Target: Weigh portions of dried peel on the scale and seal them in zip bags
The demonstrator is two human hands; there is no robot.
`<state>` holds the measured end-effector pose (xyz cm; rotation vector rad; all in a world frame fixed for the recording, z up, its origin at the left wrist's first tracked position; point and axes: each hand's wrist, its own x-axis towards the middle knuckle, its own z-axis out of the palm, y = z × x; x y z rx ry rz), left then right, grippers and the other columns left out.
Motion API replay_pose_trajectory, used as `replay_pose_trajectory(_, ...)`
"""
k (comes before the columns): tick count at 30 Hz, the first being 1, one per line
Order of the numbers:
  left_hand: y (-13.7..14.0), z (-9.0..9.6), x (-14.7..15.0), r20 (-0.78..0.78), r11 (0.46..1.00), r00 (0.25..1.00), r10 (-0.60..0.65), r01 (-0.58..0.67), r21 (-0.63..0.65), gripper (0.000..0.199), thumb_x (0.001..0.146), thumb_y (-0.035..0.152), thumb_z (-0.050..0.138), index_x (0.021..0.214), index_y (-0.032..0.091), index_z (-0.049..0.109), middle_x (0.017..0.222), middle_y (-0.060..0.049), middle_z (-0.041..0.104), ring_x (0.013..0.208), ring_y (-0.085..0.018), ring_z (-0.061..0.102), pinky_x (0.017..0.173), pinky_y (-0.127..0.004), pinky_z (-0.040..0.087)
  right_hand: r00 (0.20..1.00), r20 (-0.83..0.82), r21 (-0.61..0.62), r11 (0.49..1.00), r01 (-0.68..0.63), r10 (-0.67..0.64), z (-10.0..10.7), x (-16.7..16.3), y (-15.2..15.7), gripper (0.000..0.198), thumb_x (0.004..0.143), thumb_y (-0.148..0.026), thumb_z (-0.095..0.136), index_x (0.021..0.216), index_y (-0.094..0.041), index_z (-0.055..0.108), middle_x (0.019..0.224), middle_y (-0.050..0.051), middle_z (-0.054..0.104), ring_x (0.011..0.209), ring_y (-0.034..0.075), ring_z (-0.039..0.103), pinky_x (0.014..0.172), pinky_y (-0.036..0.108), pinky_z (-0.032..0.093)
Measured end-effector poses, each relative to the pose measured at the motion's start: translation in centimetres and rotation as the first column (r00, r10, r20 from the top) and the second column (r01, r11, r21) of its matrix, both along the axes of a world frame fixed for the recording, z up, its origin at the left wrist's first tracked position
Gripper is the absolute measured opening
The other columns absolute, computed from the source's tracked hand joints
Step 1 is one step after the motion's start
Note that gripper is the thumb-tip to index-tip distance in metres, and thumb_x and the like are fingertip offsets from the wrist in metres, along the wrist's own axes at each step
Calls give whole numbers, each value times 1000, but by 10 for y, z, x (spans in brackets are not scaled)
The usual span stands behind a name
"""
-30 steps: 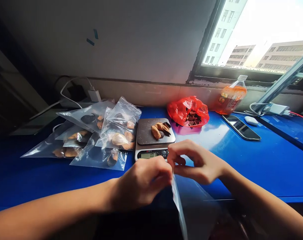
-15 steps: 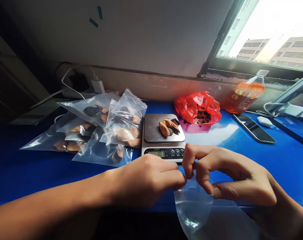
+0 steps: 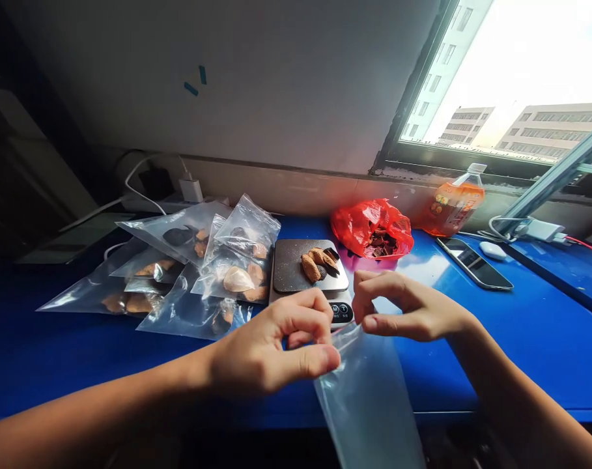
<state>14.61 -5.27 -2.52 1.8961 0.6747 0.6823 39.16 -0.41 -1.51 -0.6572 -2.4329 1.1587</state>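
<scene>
A clear plastic bag (image 3: 374,397) hangs from my two hands over the front edge of the blue table. My left hand (image 3: 281,342) has its fingers curled and its thumb at the bag's upper left corner. My right hand (image 3: 406,306) pinches the upper edge on the other side. No contents show in this bag. Just beyond my hands stands a kitchen scale (image 3: 284,277), its display hidden behind my left hand. Brown and dark dried pieces (image 3: 315,266) lie on the metal pan.
Several filled clear bags (image 3: 173,306) overlap left of the scale. Behind it on the right sits a red plastic bag (image 3: 357,221) of dark dried pieces. Farther right are an orange drink bottle (image 3: 454,205), a phone (image 3: 474,264), a white earbud case (image 3: 492,251) and a white charger (image 3: 544,229).
My hands have shifted, the left one turning so its thumb shows, the right one moving up and slightly left. The bag's upper edge is now stretched between them. The view has tilted upward.
</scene>
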Motion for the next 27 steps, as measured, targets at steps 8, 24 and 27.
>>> replay_pose_trajectory(8,8,3,-3,-6,998,1000,-17,17,59,24,90,27,54,72,14,62,88,-4,60,77,-13,55,69,-24,45,859,-281,2,895,446,-427,-26,-6,27,34,86,-53,62,85,-19,61,82,3,62,73,15,55,65,28,44)
replay_pose_trajectory(24,3,-4,8,-217,989,966,-140,146,10,22,93,28,53,78,15,64,81,-2,68,78,-14,60,74,-24,46,840,-246,433,721,541,-483,-57,-34,56,5,86,-25,63,88,-24,68,89,5,72,86,23,62,82,38,47)
replay_pose_trajectory(27,4,1,5,-228,991,965,-130,135,7,21,92,28,54,80,15,64,83,-2,68,79,-14,61,73,-24,46,816,-288,409,706,578,-501,-52,-29,53,6,85,-27,64,85,-23,68,87,6,72,87,22,61,84,38,46)
